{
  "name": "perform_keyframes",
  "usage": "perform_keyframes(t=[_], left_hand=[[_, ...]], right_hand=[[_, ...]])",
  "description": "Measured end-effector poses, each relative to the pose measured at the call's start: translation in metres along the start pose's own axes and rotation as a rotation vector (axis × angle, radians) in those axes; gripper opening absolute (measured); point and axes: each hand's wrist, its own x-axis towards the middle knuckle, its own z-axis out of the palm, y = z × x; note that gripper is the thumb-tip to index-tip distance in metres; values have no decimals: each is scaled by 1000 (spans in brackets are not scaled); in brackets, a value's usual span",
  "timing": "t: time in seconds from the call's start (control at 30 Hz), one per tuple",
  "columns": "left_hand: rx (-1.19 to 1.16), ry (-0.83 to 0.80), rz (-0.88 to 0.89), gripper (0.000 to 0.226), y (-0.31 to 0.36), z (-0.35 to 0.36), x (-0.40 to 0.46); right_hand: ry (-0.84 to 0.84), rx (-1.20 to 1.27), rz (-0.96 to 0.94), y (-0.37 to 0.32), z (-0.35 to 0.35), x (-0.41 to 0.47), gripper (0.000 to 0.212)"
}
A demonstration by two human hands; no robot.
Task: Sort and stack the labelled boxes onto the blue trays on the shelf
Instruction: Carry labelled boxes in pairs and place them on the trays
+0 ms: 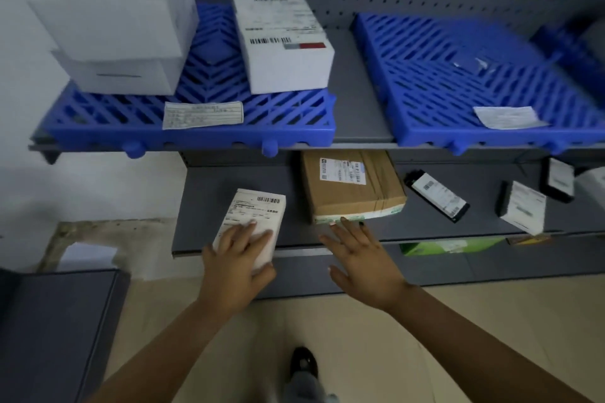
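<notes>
My left hand [237,267] grips the near end of a small white labelled box [253,216] on the lower grey shelf. My right hand [360,253] is spread open, its fingertips at the near edge of a brown cardboard box [352,186] on the same shelf. On the upper shelf lie two blue trays. The left tray [196,121] carries a stack of two large white boxes [121,20] and a white barcoded box [283,39]. The right tray [458,75] holds no boxes, only paper labels.
Further right on the lower shelf lie a black labelled box [437,195], a white box [523,208] and another black box [558,180]. A green box [451,245] sits on the shelf below. A grey cabinet [55,330] stands at the lower left.
</notes>
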Motion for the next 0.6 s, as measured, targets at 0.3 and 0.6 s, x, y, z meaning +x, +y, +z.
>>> perform_keyframes(t=[0.3, 0.6], left_hand=[[-145, 60, 244, 58, 59, -88, -70], [-285, 167, 497, 57, 150, -167, -76]], right_hand=[[131, 124, 146, -72, -58, -85, 64], [354, 89, 271, -86, -154, -168, 70]])
